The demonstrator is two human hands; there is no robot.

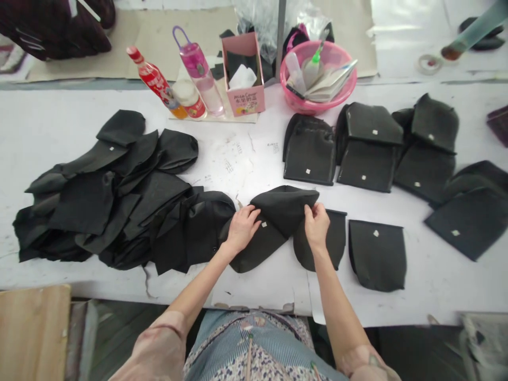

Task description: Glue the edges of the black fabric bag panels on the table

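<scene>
Black fabric is filling most of the white worktable [246, 159], and both hands are working on one folded black piece [278, 217] lying at the near middle of it. The left hand [242, 228] is resting on the piece's left side, fingers curled down over the cloth beside a small white tag [263, 225]. The right hand [316, 225] is pinching the piece's right edge, fingers closed on the cloth where it is doubling over. Under that hand another flat black piece [337, 238] is lying, partly covered, and just beside it to the right a separate rounded piece [377, 254] is sitting alone with its own white tag.

To the left, a loose heap of black pieces [115, 196] is spreading across the table, touching the held piece. Farther back on the right, neat stacks of black pieces [369, 148] are sitting side by side. Along the far edge are standing a red bottle [154, 82], tilted, a pink water bottle [200, 71], a pink cardboard box [243, 74] and a pink plastic basin [317, 76] holding tools and papers. At the far right another person's sleeve [476, 29] is reaching over the next table.
</scene>
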